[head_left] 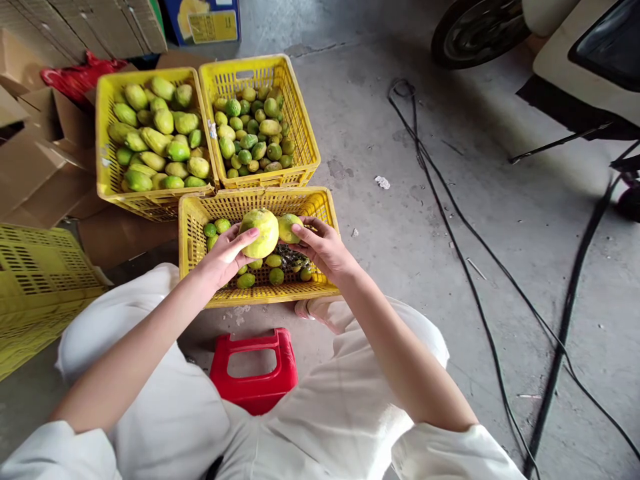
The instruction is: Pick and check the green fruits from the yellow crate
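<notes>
Above the near yellow crate [260,298], my left hand [226,257] is closed around a large round yellow-green citrus fruit [261,233]. My right hand [323,248] grips a smaller yellow-green citrus fruit [289,228], held close beside the large one. Under both hands, the near crate has several small green fruits [246,281] and a dark, shiny plastic-like bundle [295,259] inside. Behind it stand two more yellow crates: the left one [103,127] filled with larger, longish fruits [156,140], the right one [300,120] with smaller green and yellow fruits [255,130].
A red plastic stool [255,393] is between my legs. An upright yellow crate [45,293] and cardboard boxes [30,160] are at left. Black cables [480,293] cross the floor at right, near a vehicle wheel [477,33]. A blue box [173,27] stands behind.
</notes>
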Demonstrator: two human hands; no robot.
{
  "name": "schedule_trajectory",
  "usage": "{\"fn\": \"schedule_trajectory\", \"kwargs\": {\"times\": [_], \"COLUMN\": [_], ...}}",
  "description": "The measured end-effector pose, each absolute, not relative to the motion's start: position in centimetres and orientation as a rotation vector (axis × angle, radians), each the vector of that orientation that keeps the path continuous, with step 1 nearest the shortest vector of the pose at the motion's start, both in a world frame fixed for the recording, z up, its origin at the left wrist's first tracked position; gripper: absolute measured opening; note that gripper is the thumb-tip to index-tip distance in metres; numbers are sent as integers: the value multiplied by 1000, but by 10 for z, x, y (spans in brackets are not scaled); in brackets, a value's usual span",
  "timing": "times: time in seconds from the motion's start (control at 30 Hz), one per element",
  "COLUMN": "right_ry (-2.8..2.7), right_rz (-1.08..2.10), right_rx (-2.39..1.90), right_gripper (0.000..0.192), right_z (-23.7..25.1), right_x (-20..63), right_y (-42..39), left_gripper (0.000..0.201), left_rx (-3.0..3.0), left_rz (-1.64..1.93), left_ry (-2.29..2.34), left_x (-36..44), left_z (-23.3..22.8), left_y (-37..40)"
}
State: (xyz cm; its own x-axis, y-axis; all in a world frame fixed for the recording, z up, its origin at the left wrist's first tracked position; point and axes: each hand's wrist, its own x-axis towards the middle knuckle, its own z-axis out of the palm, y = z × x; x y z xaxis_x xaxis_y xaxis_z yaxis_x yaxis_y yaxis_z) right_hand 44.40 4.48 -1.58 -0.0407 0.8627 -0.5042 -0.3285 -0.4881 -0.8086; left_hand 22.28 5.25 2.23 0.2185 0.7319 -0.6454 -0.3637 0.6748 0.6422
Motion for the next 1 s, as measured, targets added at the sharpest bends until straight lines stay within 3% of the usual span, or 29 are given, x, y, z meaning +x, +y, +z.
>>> {"fn": "schedule_trajectory", "kwargs": {"times": [0.37,0.63,0.83,1.0], "right_ry": [-607,-630,-583,-585], "right_rz": [1734,1720,1709,1743], "right_rx": [-1314,-1244,-1249,-1209], "right_gripper": [57,56,60,56], "right_z": [-16,-9,-5,-4], "right_x": [450,447,450,450], "right_y": [48,47,47,46], "left_gripper": [32,34,53,51], "left_rx": [391,340,333,396], "left_rz": [780,801,825,813], "left_ry": [1105,1108,1108,1065], "left_x": [224,226,224,222], "left_z": [17,20,14,18], "left_y": [52,54,54,54]}}
